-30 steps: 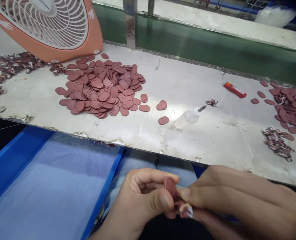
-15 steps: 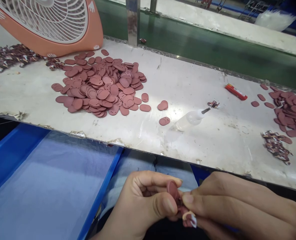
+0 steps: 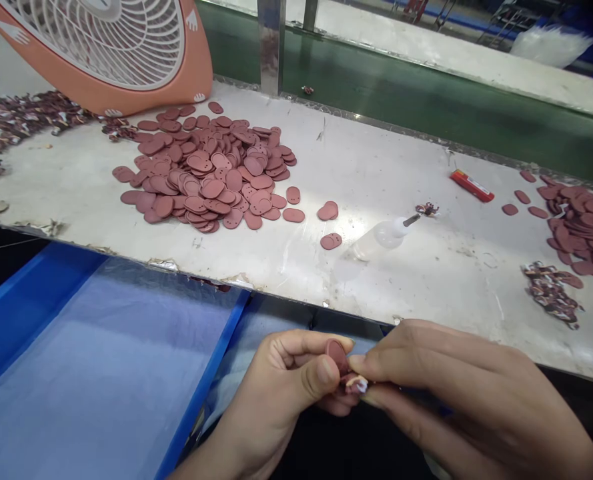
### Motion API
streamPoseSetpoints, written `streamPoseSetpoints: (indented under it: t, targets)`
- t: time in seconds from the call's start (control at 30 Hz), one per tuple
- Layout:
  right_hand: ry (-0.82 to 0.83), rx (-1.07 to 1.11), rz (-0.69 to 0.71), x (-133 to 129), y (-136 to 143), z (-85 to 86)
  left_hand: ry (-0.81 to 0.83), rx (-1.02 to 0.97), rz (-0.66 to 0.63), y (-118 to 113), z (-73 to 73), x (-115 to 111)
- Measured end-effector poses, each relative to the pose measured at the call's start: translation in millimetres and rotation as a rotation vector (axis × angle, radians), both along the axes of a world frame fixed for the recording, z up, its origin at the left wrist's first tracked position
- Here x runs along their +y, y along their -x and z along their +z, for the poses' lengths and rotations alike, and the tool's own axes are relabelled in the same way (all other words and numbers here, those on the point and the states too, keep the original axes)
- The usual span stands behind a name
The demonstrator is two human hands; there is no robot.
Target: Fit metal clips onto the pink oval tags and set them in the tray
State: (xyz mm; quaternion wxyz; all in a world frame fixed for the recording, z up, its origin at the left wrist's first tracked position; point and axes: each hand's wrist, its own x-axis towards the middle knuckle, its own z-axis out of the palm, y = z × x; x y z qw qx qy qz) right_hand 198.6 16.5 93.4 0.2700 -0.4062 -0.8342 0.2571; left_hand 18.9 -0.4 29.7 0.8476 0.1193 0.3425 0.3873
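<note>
Below the table's front edge, my left hand (image 3: pixel 291 380) pinches a reddish-brown oval disc (image 3: pixel 337 355) between thumb and fingers. My right hand (image 3: pixel 456 387) closes its thumb and fingertips on a small painted figure piece (image 3: pixel 355 384), brown with white and yellow parts. The figure piece touches the lower part of the disc; how the two meet is partly hidden by my fingers. On the table, a translucent squeeze bottle (image 3: pixel 380 240) with a metal nozzle lies tilted, and a similar figure piece (image 3: pixel 427 209) lies near its tip.
A large heap of oval discs (image 3: pixel 211 173) covers the left of the table (image 3: pixel 366 160), another heap (image 3: pixel 583 223) the right. Figure pieces (image 3: pixel 553 293) lie front right. An orange fan (image 3: pixel 141 100) stands back left, a red packet (image 3: pixel 472 185) back right. A blue bin (image 3: pixel 126 373) sits below.
Both hands have come slightly up and left in view. The figure piece has turned and now sits closer against the disc. My right hand's thumb has come into view beneath it.
</note>
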Motion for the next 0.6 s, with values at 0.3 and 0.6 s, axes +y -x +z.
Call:
streamPoseSetpoints:
  t: [0.3,0.6]
  targets:
    - [0.045,-0.015,0.012,0.7,-8.5,-2.5,0.035,-0.071,-0.091,2.0,-12.1,2.5]
    - [0.23,0.101,0.016,-0.9,-1.3,-14.5,0.02,-0.086,-0.125,7.4,-17.5,5.6]
